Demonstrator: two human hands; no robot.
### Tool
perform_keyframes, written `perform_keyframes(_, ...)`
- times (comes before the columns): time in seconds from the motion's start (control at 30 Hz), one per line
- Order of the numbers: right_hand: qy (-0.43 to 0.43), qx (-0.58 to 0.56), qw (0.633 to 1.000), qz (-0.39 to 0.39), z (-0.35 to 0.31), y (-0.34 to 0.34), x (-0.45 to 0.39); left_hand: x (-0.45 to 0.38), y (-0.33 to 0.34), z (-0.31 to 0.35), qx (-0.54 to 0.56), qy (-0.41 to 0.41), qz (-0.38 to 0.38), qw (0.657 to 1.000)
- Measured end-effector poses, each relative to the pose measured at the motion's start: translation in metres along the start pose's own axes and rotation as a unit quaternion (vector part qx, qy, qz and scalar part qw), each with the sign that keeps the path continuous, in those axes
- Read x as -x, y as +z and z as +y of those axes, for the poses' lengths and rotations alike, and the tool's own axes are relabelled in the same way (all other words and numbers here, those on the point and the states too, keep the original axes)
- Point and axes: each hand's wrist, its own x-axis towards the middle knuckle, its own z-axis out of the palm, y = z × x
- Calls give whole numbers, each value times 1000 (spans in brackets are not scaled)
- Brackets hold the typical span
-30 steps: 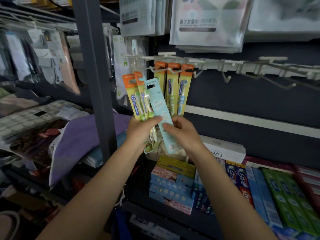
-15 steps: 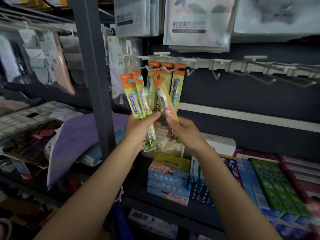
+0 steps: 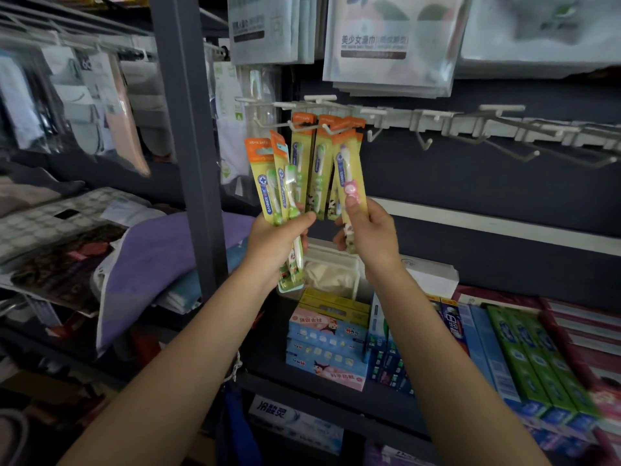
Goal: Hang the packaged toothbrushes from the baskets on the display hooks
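Observation:
My left hand (image 3: 275, 243) grips a fan of yellow-and-orange packaged toothbrushes (image 3: 268, 183) with green brushes inside. My right hand (image 3: 371, 232) pinches the lower end of one packaged toothbrush with a pink handle (image 3: 349, 173) and holds it upright. Its orange top reaches the tip of a white display hook (image 3: 331, 131). Behind it, a few more toothbrush packs (image 3: 311, 163) hang from the hooks on the white rail (image 3: 396, 117). Several hooks to the right (image 3: 504, 136) carry nothing.
A grey upright post (image 3: 188, 129) stands left of the hooks. Toothpaste boxes (image 3: 327, 344) and green and blue cartons (image 3: 524, 358) fill the shelf below. Large white packs (image 3: 389, 45) hang above the rail. Folded purple cloth (image 3: 151, 264) lies at the left.
My right hand pulled one pack out of the fan, turned it face-on and lifted it up and right to the hook. The left hand stayed put with the rest.

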Motion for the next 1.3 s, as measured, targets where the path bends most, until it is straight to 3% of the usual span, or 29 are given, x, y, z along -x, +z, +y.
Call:
perform_keyframes(0.17, 25, -6, 999, 34, 3, 5, -9, 2, 6, 1, 19, -16, -4, 1000)
perform_keyframes(0.37, 87, 70, 993, -44, 19, 6, -9, -7, 5, -2, 26, -38, 27, 999)
perform_keyframes(0.53, 117, 30, 992, -35, 25, 9, -21, -18, -1, -11, 4, -59, 48, 997)
perform_keyframes(0.73, 177, -19, 984, -25, 24, 14, -35, -16, -8, -17, 20, -70, 9, 997)
perform_keyframes(1.03, 244, 11, 970, -10, 48, 0, -10, -7, -15, -24, 40, -59, -5, 997)
perform_keyframes(1.1, 232, 25, 972, -40, 46, -2, 3, -5, -15, -25, 22, -50, 0, 999)
perform_keyframes(1.2, 170, 60, 973, -146, 34, 4, 27, -1, -11, -25, 20, -30, -2, 999)
perform_keyframes(1.3, 136, 86, 975, -155, 29, 9, 39, 3, -11, -23, 11, -21, 11, 1000)
